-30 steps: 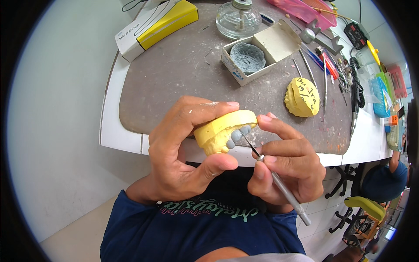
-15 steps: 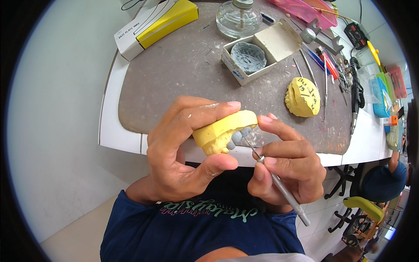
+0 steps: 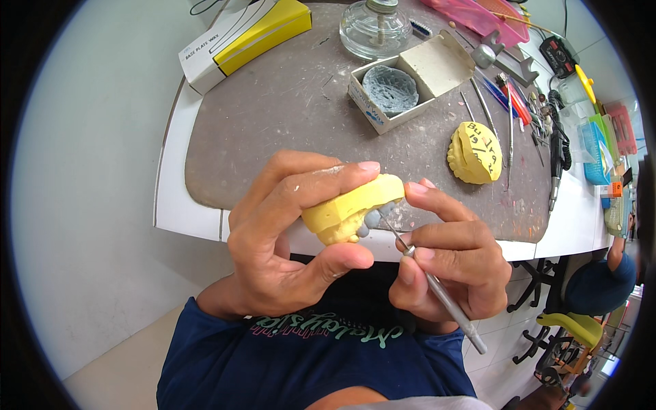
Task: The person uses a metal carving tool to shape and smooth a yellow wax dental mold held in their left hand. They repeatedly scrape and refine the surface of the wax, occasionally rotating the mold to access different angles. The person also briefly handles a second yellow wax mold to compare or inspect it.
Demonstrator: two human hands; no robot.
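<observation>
A yellow dental cast [image 3: 352,205] is gripped between the fingers and thumb of my left hand [image 3: 283,232], raised in front of the table edge. Grey-blue wax teeth [image 3: 372,219] sit along its lower side. My right hand [image 3: 465,263] pinches a metal wax carving tool [image 3: 447,304] by its handle. The tool's thin tip meets or nearly meets the wax teeth; exact contact is too small to tell. My right index finger rests against the cast's right end. On the table beyond lies a second yellow cast [image 3: 475,154] with handwriting on it.
An open carton [image 3: 383,123] holds a disc of grey-blue wax [image 3: 389,89]. Behind it stands a glass spirit burner [image 3: 374,31]. A yellow-and-white box [image 3: 263,41] lies at the far left. Pens, tools and a handpiece [image 3: 555,171] crowd the right side. Another person [image 3: 601,283] sits at far right.
Almost nothing differs. The cast and both hands have shifted very slightly, with the tool tip staying at the wax teeth.
</observation>
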